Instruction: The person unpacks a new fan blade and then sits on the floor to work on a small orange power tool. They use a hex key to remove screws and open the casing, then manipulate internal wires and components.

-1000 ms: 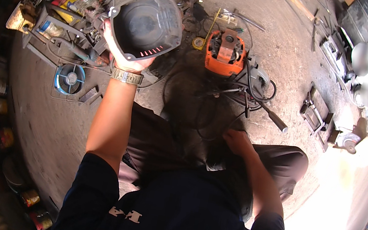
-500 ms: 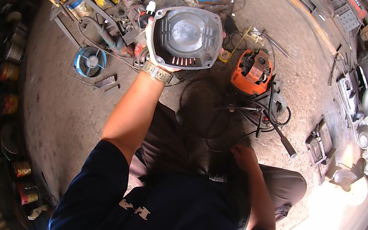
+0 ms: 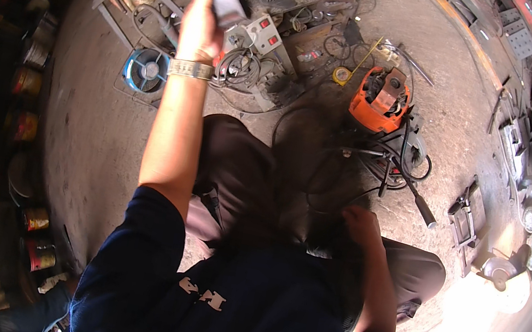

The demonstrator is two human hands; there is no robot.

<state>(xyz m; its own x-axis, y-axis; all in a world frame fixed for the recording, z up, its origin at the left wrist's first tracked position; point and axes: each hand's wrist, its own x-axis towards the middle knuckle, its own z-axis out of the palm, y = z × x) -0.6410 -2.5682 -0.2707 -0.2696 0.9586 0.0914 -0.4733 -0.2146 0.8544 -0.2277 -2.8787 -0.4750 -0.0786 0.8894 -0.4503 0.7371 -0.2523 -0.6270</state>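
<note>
Black cover (image 3: 230, 3): gripping it in the half-closed left hand (image 3: 200, 32), far left. Resting the right hand (image 3: 361, 225) near the knee (image 3: 415, 269), hiding its grip too much to tell.

The left hand (image 3: 201, 27) has turned the black cover (image 3: 230, 0) side-on, toward the floor's (image 3: 87, 149) left edge. A box with 2 red switches (image 3: 259, 35) now shows.

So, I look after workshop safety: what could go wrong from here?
The dark cover, held only by the left hand, might slip and drop. The black cable looping beside the orange machine could snag a foot. The yellow tape measure, its blade out, might get trodden on.
</note>
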